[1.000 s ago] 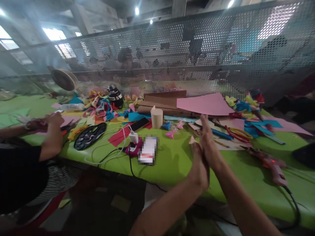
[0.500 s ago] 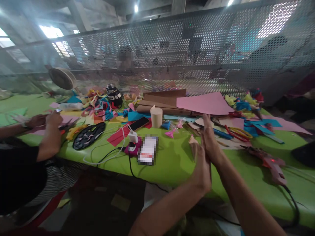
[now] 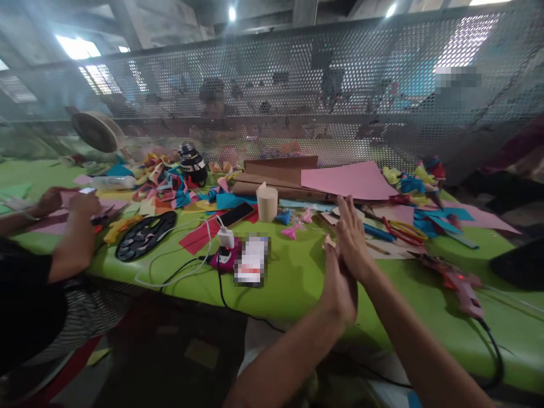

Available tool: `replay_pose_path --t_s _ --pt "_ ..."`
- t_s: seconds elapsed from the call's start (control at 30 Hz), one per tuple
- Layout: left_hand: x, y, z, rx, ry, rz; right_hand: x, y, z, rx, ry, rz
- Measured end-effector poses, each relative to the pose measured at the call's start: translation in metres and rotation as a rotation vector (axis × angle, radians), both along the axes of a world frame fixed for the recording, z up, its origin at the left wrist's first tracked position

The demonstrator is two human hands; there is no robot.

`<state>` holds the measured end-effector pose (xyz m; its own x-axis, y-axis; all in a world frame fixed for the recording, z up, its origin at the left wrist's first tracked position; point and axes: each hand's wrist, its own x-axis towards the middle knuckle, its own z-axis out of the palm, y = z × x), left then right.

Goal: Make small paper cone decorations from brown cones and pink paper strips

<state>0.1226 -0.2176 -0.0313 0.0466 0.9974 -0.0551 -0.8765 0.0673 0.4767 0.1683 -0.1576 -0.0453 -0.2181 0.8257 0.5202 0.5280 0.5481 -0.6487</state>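
My left hand (image 3: 340, 286) and my right hand (image 3: 352, 238) are pressed palm to palm above the green table (image 3: 297, 277), fingers stretched out flat. Between the palms sits a small tan paper cone (image 3: 328, 243); only its tip shows at the left edge of the hands. My right hand lies a little higher and further forward than the left. Just beyond the fingertips lie small pink and blue folded paper pieces (image 3: 293, 229).
A hot glue gun (image 3: 457, 283) with its cable lies to the right. A beige paper cylinder (image 3: 267, 203), black phone (image 3: 237, 215), charger (image 3: 226, 238), pink sheet (image 3: 351, 180), cardboard (image 3: 280, 170) and paper scraps lie on the far side. A co-worker's arm (image 3: 72, 238) works at left. A mesh screen stands behind.
My palms have slid against each other: the left hand dropped and rose again while the right stayed forward, and the cone between them showed more half a second ago. The view shifted slightly right.
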Motion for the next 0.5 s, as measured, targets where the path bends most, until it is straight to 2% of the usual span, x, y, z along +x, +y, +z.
replay_pose_path --t_s 0.07,0.2,0.27,0.37,0.43,0.5 --pt "-0.003 -0.003 0.001 -0.002 -0.103 -0.036 0.000 0.008 0.004 0.043 -0.010 -0.034" --pt "-0.018 0.001 0.004 -0.108 -0.245 -0.058 -0.001 0.006 0.004 0.043 0.096 -0.040" --pt "-0.022 0.003 0.006 -0.151 -0.248 -0.058 -0.001 0.010 0.003 -0.013 0.170 -0.015" --pt "-0.022 0.002 0.008 -0.126 -0.216 -0.065 -0.002 0.018 0.005 -0.121 0.213 0.026" --pt "-0.019 0.004 0.008 -0.088 -0.196 -0.067 -0.005 0.016 0.005 -0.127 0.154 0.015" --pt "-0.014 0.009 0.008 -0.109 -0.141 0.000 -0.011 0.004 0.003 -0.080 0.057 0.002"
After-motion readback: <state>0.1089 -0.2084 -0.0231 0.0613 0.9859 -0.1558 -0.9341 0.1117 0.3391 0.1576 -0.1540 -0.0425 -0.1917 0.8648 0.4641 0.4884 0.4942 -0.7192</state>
